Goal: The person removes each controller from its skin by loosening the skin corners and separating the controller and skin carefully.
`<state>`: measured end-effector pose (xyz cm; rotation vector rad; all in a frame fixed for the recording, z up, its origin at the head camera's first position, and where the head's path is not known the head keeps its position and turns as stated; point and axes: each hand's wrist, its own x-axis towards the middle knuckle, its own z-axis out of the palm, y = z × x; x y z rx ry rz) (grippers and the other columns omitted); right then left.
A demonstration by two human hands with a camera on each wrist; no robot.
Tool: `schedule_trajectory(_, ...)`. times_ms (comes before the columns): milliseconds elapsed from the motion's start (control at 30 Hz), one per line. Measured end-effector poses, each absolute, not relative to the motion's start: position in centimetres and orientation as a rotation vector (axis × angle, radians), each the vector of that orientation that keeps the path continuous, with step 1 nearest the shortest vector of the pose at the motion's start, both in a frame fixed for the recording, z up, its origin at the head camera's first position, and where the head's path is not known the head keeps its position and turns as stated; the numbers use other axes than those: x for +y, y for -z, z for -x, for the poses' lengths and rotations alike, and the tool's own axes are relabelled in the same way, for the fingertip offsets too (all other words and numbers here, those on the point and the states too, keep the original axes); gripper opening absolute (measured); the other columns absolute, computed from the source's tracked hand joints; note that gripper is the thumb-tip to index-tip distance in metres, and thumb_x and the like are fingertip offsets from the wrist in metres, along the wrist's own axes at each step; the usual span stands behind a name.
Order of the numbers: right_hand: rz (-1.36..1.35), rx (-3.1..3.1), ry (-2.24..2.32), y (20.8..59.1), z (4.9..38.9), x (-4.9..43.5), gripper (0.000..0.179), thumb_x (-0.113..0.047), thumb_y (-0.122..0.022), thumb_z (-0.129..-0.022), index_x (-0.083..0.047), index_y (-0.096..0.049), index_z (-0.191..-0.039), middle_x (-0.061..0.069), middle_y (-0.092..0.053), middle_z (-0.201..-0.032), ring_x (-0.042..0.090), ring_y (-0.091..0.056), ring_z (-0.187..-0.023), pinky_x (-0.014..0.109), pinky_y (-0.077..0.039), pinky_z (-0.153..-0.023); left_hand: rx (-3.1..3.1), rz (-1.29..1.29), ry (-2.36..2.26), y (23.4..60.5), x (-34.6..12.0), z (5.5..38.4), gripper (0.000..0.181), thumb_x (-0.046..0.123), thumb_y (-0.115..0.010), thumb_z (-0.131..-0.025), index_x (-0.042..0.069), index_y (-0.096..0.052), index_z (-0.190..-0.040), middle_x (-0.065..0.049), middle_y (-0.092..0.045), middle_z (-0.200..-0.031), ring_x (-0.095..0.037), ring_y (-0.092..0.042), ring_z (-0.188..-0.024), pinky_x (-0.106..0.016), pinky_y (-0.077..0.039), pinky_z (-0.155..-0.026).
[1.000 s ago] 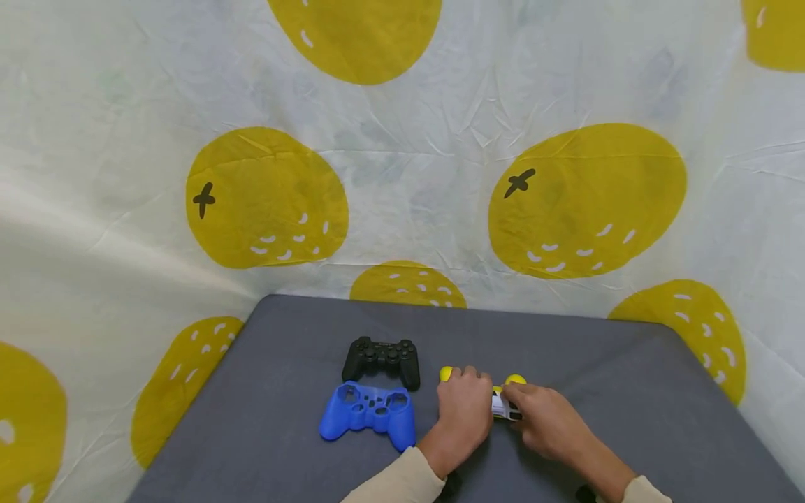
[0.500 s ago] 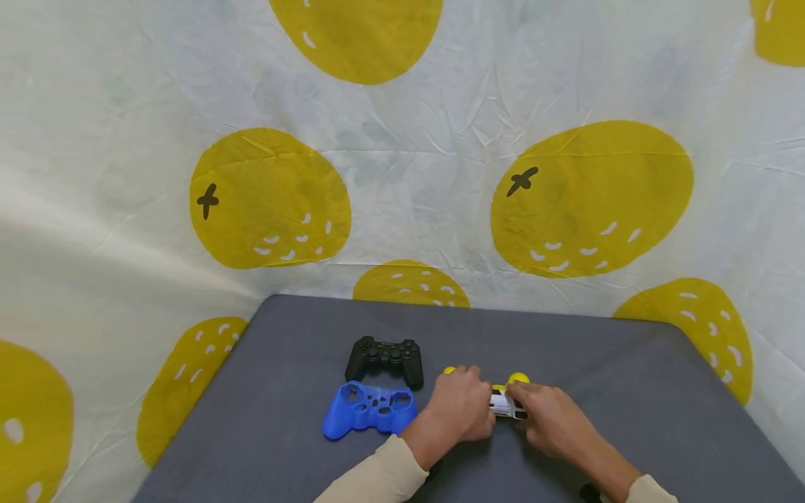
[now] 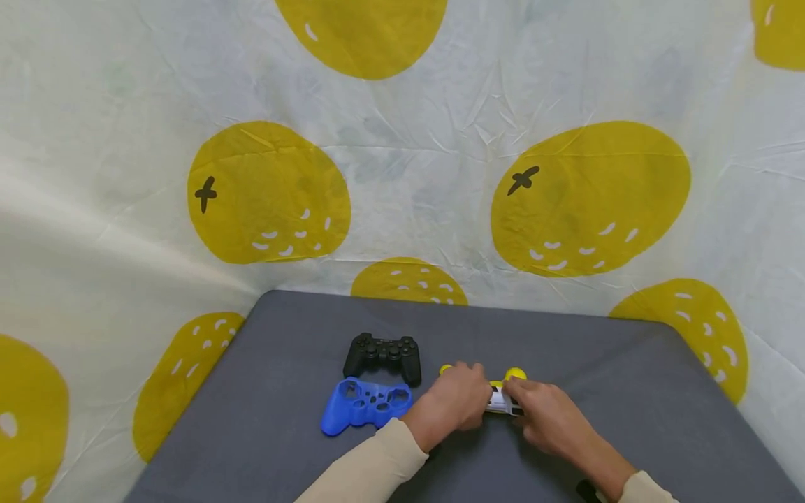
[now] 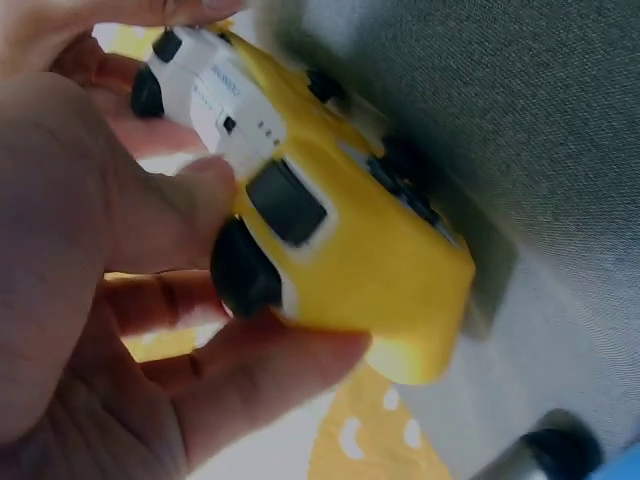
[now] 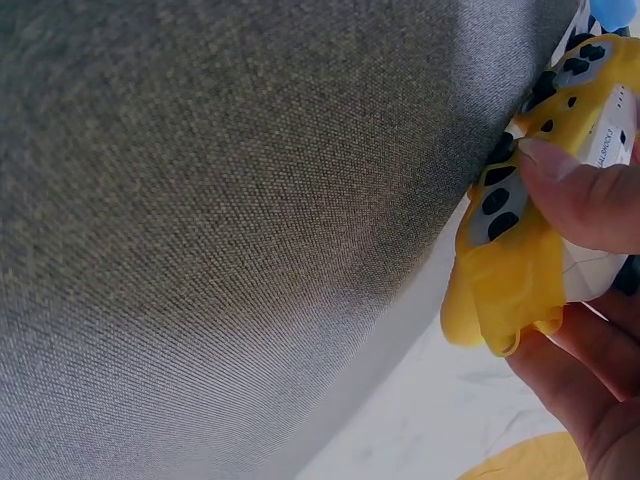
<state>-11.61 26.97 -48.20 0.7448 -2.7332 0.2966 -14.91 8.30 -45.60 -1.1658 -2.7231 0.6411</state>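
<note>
A white game controller [image 4: 225,95] is partly inside a yellow silicone cover [image 4: 370,270], held between both hands in front of the person. In the left wrist view the yellow skin wraps the near side by the black triggers, while white casing shows toward the far end. My left hand [image 3: 455,398] grips one end, its thumb [image 4: 205,190] on the casing and a finger beneath the cover. At the other end my right hand [image 3: 547,416] holds the controller, thumb [image 5: 575,180] over the button side. There the cover's edge hangs off the handle, with white casing exposed.
A black controller [image 3: 381,358] lies on the grey table [image 3: 302,328] to the left. Just in front of it is a blue silicone cover [image 3: 365,405], partly hidden by my left forearm. A white curtain [image 3: 428,202] with yellow fruit prints hangs behind the table.
My left wrist and forearm have swung left and now cover part of the blue cover. Both hands keep hold of the yellow-covered controller, which stays about where it was.
</note>
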Motion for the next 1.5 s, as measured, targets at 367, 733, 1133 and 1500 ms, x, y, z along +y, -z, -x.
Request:
schedule_trajectory(367,-0.678,-2.818,-0.221,47.9,11.2,26.9,0.044,0.002,-0.089,-0.064,-0.019,-0.064,-0.093,-0.002,-0.073,-0.090,0.014,-0.068,-0.073,0.030,-0.053,-0.060,-2.820,1.261,-0.224,46.0,5.3,16.5,0.023,0.035,-0.058,-0.107,0.019,-0.071,-0.118,0.002,-0.059,-0.123,-0.006,-0.056,-0.084,-0.018,-0.052,-0.078)
schedule_trajectory(733,-0.641,-2.901,-0.281,47.3,11.8,27.1,0.039,0.003,-0.084,-0.070,-0.016,-0.074,-0.103,-0.004,-0.074,-0.088,0.007,-0.063,-0.070,0.027,-0.051,-0.060,-2.861,1.282,0.353,47.2,2.5,17.5,0.020,0.023,-0.054,-0.109,0.016,-0.070,-0.097,0.001,-0.052,-0.106,-0.005,-0.045,-0.079,-0.018,-0.045,-0.076)
schedule_trajectory(1133,-0.698,-2.846,-0.270,47.2,12.4,27.0,0.040,0.011,-0.076,-0.064,-0.015,-0.073,-0.093,-0.005,-0.071,-0.081,0.006,-0.057,-0.063,0.026,-0.044,-0.056,-2.682,1.156,0.463,47.9,3.1,15.2,0.016,0.032,-0.066,-0.103,0.023,-0.074,-0.114,-0.001,-0.059,-0.115,-0.006,-0.058,-0.081,-0.017,-0.050,-0.073)
schedule_trajectory(1500,-0.708,-2.827,-0.266,47.4,12.5,27.0,0.040,0.010,-0.075,-0.063,-0.019,-0.071,-0.092,-0.008,-0.070,-0.080,0.004,-0.055,-0.062,0.025,-0.043,-0.056,-2.679,0.919,-0.077,48.1,6.0,13.4,0.018,0.039,-0.079,-0.089,0.031,-0.077,-0.105,0.000,-0.051,-0.112,-0.014,-0.054,-0.079,-0.025,-0.049,-0.051)
